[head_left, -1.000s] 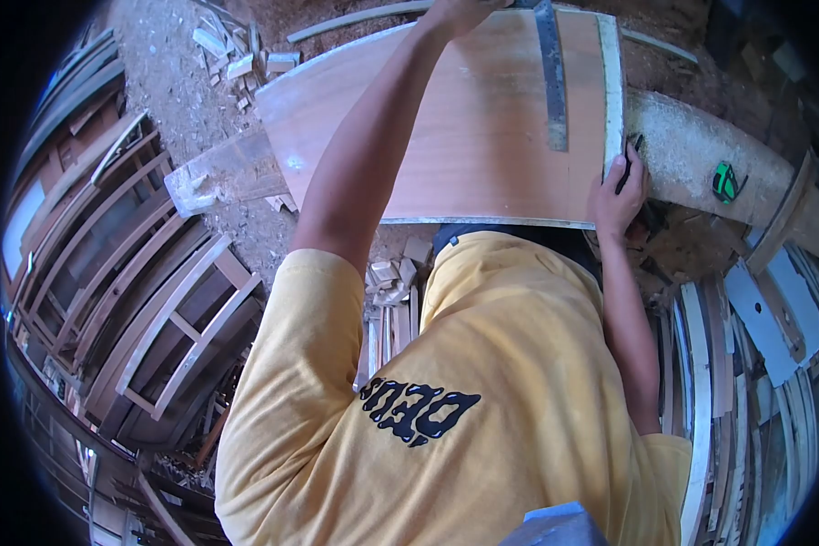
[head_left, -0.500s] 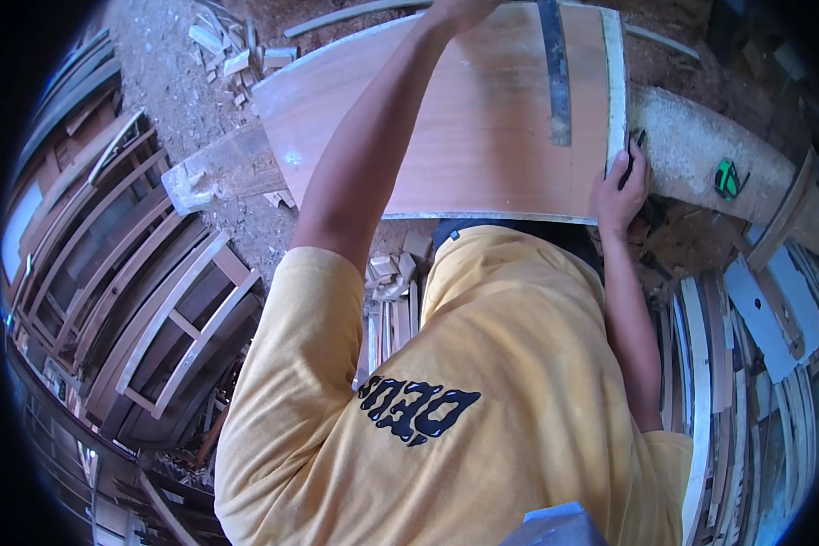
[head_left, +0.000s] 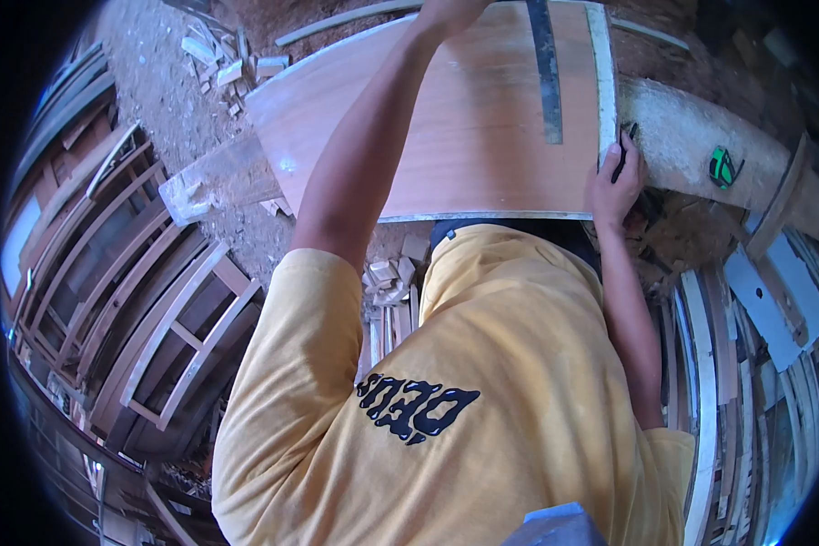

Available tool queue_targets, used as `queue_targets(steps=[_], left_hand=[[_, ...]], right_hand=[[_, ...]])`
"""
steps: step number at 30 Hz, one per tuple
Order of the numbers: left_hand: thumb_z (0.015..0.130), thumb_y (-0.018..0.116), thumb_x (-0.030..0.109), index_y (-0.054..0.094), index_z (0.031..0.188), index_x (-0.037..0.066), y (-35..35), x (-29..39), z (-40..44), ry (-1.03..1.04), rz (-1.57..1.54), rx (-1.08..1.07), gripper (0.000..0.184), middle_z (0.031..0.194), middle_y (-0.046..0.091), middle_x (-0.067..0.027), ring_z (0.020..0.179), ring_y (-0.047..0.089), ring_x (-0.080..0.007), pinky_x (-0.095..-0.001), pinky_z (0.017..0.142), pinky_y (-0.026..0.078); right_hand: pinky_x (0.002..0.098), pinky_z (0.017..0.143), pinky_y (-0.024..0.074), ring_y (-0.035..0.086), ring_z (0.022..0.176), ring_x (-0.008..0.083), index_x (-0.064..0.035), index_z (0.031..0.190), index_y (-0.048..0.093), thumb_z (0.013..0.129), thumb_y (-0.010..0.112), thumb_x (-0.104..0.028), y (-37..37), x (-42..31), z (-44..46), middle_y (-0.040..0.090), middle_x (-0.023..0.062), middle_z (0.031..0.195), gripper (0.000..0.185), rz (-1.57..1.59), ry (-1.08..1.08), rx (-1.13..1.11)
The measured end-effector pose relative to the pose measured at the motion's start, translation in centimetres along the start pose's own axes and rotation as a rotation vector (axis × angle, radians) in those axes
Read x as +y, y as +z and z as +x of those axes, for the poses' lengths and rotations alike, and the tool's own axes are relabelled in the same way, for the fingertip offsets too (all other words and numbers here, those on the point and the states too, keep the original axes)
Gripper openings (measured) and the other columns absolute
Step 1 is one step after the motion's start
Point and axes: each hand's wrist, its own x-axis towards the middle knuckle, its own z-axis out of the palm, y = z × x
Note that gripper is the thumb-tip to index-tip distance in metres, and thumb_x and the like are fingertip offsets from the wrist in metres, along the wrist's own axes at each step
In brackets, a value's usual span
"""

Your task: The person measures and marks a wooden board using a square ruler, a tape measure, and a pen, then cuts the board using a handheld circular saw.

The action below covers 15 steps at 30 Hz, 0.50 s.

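Note:
A large wood-faced panel (head_left: 482, 118) with a whitish right edge lies flat in front of me. A dark metal ruler (head_left: 547, 86) rests on it near the right side, its upper end cut off by the frame. My left hand (head_left: 453, 13) reaches to the panel's far side at the top of the view, where its fingers are out of frame. Beside the panel's right edge, my right hand (head_left: 617, 187) is closed around a slim black pen (head_left: 620, 166). Its thumb lies close to that edge.
A green and black tape measure (head_left: 722, 167) lies on a pale board (head_left: 692, 132) to the right. Offcuts (head_left: 231, 71) are scattered at upper left. Wooden frames (head_left: 184, 332) stack at left, with long strips (head_left: 705, 364) at lower right.
The whole view has shifted slightly. My right hand's fingers have moved a little, and more of the pen shows. The ruler keeps its place on the panel.

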Motion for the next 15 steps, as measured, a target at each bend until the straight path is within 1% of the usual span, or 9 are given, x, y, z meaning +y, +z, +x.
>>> queue_targets(steps=[2, 4, 5, 7, 10, 11, 13, 14, 15], left_hand=[[0.098, 0.068, 0.024, 0.069, 0.119, 0.005, -0.2, 0.1, 0.1, 0.014, 0.009, 0.000, 0.029, 0.112, 0.074, -0.0192, 0.105, 0.071, -0.0323, -0.0401, 0.091, 0.055], [0.097, 0.068, 0.024, 0.069, 0.119, 0.005, -0.4, 0.4, 0.0, -0.048, 0.036, -0.030, 0.029, 0.109, 0.073, -0.0191, 0.101, 0.070, -0.0311, -0.0397, 0.089, 0.054], [0.097, 0.068, 0.024, 0.069, 0.119, 0.005, -0.4, 0.6, 0.0, -0.044, 0.035, -0.029, 0.029, 0.109, 0.073, -0.0191, 0.101, 0.070, -0.0311, -0.0397, 0.089, 0.054], [0.097, 0.068, 0.024, 0.069, 0.118, 0.004, -0.4, 0.1, 0.1, -0.022, 0.074, -0.019, 0.029, 0.103, 0.073, -0.0181, 0.095, 0.069, -0.0298, -0.0384, 0.086, 0.053], [0.097, 0.067, 0.022, 0.069, 0.118, 0.004, -0.9, -0.5, 0.3, -0.063, 0.009, -0.038, 0.028, 0.100, 0.072, -0.0168, 0.090, 0.068, -0.0287, -0.0375, 0.081, 0.053], [0.097, 0.067, 0.022, 0.069, 0.118, 0.004, -1.2, -0.7, -0.1, -0.056, 0.012, -0.025, 0.028, 0.100, 0.072, -0.0168, 0.090, 0.068, -0.0287, -0.0375, 0.081, 0.053], [0.098, 0.068, 0.023, 0.070, 0.117, 0.006, -1.7, -1.6, -1.6, -0.068, -0.241, 0.134, 0.025, 0.098, 0.072, -0.0151, 0.093, 0.066, -0.0290, -0.0418, 0.085, 0.051], [0.098, 0.068, 0.023, 0.070, 0.117, 0.006, -2.3, -1.7, -3.5, -0.061, -0.234, 0.150, 0.025, 0.098, 0.072, -0.0151, 0.093, 0.066, -0.0290, -0.0418, 0.085, 0.051], [0.098, 0.068, 0.023, 0.073, 0.117, 0.005, -3.0, -0.8, -6.6, -0.113, -0.270, 0.256, 0.026, 0.103, 0.074, -0.0119, 0.096, 0.067, -0.0231, -0.0370, 0.088, 0.051]], right_hand=[[0.0517, 0.096, 0.0464, 0.062, 0.109, 0.0410, -0.0026, 0.125, 0.067, 0.104, 0.056, -0.026, 0.0, 0.0, 0.0, 0.069, 0.0210, 0.114, 0.033, -0.016, -0.001, 0.005], [0.0518, 0.096, 0.0466, 0.062, 0.109, 0.0411, -0.0027, 0.125, 0.067, 0.104, 0.056, -0.026, 0.0, 0.1, 0.0, 0.069, 0.0212, 0.114, 0.033, -0.032, -0.007, 0.008], [0.0517, 0.096, 0.0467, 0.062, 0.109, 0.0412, -0.0031, 0.125, 0.067, 0.104, 0.056, -0.026, 0.0, 0.1, 0.0, 0.069, 0.0215, 0.115, 0.033, -0.034, 0.004, 0.006], [0.0517, 0.096, 0.0469, 0.062, 0.109, 0.0412, -0.0034, 0.125, 0.067, 0.104, 0.057, -0.026, -0.1, 0.0, -0.1, 0.069, 0.0218, 0.116, 0.033, -0.035, 0.009, 0.008], [0.0497, 0.100, 0.0465, 0.062, 0.113, 0.0398, -0.0038, 0.126, 0.067, 0.105, 0.056, -0.026, -0.5, 0.1, 0.1, 0.069, 0.0216, 0.117, 0.033, 0.005, 0.001, -0.001], [0.0476, 0.102, 0.0468, 0.063, 0.114, 0.0382, -0.0030, 0.128, 0.066, 0.106, 0.055, -0.025, -1.0, 0.1, 0.0, 0.070, 0.0210, 0.119, 0.033, 0.057, 0.022, -0.013], [0.0456, 0.103, 0.0471, 0.064, 0.116, 0.0367, -0.0022, 0.131, 0.066, 0.107, 0.054, -0.024, -2.4, 0.1, 0.3, 0.070, 0.0205, 0.121, 0.034, 0.120, 0.026, -0.022], [0.0434, 0.101, 0.0491, 0.066, 0.115, 0.0346, -0.0021, 0.130, 0.066, 0.107, 0.056, -0.022, -3.4, 0.2, 0.5, 0.071, 0.0202, 0.120, 0.032, 0.156, 0.058, -0.034], [0.0411, 0.100, 0.0511, 0.068, 0.113, 0.0325, -0.0020, 0.130, 0.066, 0.107, 0.057, -0.020, -4.2, 0.4, 0.8, 0.072, 0.0198, 0.118, 0.030, 0.194, 0.089, -0.048]])
